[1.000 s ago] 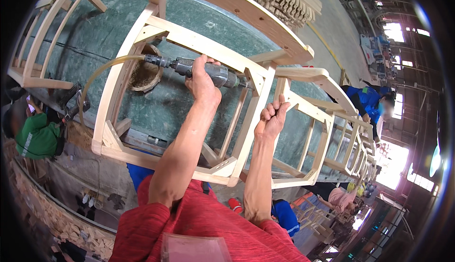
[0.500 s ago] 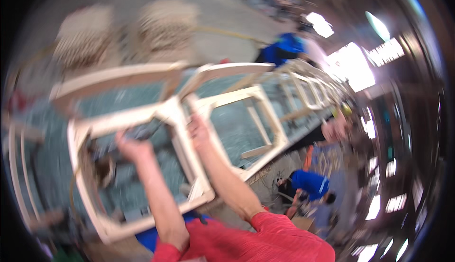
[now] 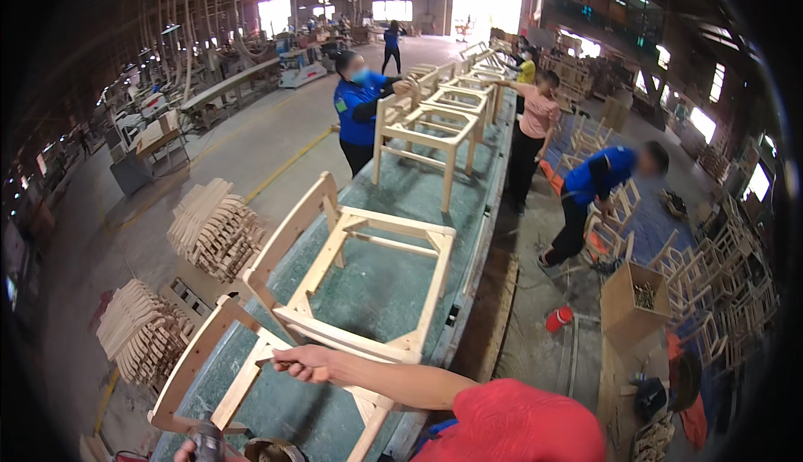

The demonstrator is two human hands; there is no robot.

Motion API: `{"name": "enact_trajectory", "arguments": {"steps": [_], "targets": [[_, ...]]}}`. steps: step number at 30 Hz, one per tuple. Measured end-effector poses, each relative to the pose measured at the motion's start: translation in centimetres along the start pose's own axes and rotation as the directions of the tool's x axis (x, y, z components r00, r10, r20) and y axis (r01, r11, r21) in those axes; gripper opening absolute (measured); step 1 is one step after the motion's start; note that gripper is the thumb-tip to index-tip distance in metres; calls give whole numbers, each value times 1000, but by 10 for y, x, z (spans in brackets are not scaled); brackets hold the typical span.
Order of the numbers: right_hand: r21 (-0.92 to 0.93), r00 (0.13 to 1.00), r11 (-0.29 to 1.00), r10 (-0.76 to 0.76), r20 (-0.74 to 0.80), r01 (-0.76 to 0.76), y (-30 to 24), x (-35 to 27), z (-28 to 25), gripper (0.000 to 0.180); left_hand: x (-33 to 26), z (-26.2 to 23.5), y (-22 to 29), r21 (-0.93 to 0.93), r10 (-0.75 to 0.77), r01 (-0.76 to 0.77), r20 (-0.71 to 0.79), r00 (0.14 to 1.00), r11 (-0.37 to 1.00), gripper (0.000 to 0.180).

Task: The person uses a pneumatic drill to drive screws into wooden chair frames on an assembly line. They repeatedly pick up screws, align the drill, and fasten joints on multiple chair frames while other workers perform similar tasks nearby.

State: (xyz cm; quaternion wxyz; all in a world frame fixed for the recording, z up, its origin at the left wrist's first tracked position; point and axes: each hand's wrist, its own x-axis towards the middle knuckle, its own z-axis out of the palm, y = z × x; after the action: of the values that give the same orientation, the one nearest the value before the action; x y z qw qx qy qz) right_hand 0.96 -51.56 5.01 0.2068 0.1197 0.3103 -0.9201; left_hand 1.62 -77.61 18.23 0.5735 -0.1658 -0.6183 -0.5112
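One green bench: landmark; runs from below me away toward a bright doorway; wooden frames lined up along it.
Left hand: over bench's near end; mostly cut off at lower edge of view; wrapped round a dark power tool.
Right hand: over bench's near end, forearm reaching in from the right; fingers curled in, narrow; by a seat rail of the near chair frame; can't tell if anything is pinched inside.
Near chair frame: on bench's near end; backrest toward bench's left edge; lower part out of view.
Second chair frame: on bench, just beyond the near one; same way round.
Far chairs: upright, in a row up the bench.
Round bowl: near end of bench, cut off; contents unclear.
Wood stacks: two, on floor left of bench.
Masked co-worker: left of bench, blue top; hand at a far backrest.
Pink-shirted person: right of bench; arm out toward far chairs.
Stooping person: farther right of bench, blue top.
Red container: floor, right of bench.
Open box: right of bench, past red container; small pieces inside.
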Motion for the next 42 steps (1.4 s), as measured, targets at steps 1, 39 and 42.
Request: {"name": "enact_trajectory", "arguments": {"steps": [1, 39, 42], "targets": [[-13, 1000, 1000, -8, -12, 8, -1, 6, 7, 27, 6, 9, 8, -233, -97, 108, 56, 994, 967, 25], [-713, 944, 698, -183, -275, -73, -18, 24, -12, 32, -148, 71, 12, -814, 790, -111, 580, -201, 570, 14], [-926, 904, 361, -350, -244, -110, -14, 31, -19, 33, -157, 75, 3, -815, 799, -64, 578, -167, 576, 14]]}}
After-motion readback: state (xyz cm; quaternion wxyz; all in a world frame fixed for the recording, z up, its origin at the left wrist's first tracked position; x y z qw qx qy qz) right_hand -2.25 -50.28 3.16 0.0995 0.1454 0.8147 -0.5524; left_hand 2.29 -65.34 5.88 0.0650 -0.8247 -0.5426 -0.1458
